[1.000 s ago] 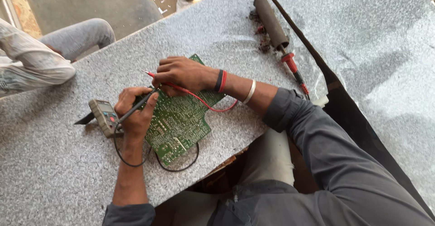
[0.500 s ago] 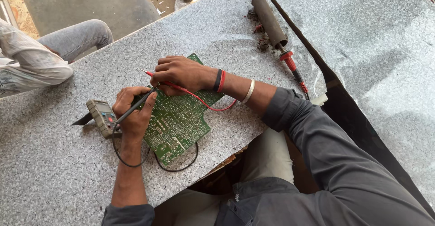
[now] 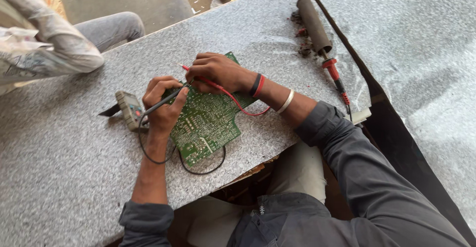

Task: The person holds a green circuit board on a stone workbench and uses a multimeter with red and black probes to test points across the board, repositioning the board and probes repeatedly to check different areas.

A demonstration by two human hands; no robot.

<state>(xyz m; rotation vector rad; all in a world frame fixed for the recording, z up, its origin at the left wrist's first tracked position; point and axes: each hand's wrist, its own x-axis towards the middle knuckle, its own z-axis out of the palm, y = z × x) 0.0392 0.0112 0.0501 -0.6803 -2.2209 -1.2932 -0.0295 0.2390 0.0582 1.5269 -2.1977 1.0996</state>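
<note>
A green circuit board lies solder side up on the speckled grey table. My left hand grips a black test probe, tip resting on the board's upper left part. My right hand pinches a red test probe over the board's far edge; its red lead loops past my wrist. A small grey multimeter sits just left of my left hand, with a black lead curling around the board's near edge.
A dark cylindrical tool and a red-handled screwdriver lie at the table's far right, beside a dark gap to a second grey table. Another person's sleeve and knee are at the upper left.
Both hands stay on the board with the probes; only the view has shifted slightly.
</note>
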